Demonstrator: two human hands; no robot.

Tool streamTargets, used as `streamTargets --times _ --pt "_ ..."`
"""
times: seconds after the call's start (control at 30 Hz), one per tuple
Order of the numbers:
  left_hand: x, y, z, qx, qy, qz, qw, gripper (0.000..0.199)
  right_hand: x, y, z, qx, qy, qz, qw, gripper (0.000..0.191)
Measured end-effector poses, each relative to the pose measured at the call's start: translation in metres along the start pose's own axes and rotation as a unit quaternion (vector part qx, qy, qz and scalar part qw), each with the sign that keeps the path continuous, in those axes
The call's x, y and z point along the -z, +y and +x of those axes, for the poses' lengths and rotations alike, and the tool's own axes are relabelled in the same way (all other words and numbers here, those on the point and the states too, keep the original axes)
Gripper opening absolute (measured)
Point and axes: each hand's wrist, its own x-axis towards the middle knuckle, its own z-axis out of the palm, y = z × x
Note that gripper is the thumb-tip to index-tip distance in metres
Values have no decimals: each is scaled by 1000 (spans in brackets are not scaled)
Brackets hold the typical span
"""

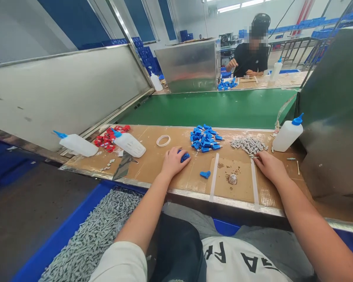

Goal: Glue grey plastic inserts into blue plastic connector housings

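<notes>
My left hand (173, 161) rests on the cardboard-covered bench (153, 172), fingers curled round blue plastic parts (184, 156) that are partly hidden. My right hand (270, 166) is at the near edge of a pile of small grey pieces (249, 146), fingertips pinched on one grey piece (255, 157). Between the hands lies a single blue plastic part (205, 174). A small round metal-looking cup (232, 179) stands on a cardboard patch between two white tape strips. Behind it is a heap of blue plastic parts (204, 138).
Squeeze bottles (287, 135) stand or lie at both sides, near red parts (108, 139) and a tape ring (163, 140). A green conveyor belt (217, 107) runs behind. A blue bin of grey pieces (97, 231) sits below left. A person (250, 58) works opposite.
</notes>
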Motion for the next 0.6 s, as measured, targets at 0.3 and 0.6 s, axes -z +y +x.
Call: streamTargets --times 0.3,0.6 --pt "6 66 -25 -235 -128 -129 955 35 1 -1 2 14 85 296 951 45" --pt "-11 141 62 -22 -29 -568 822 46 25 -47 21 176 -152 506 830 34"
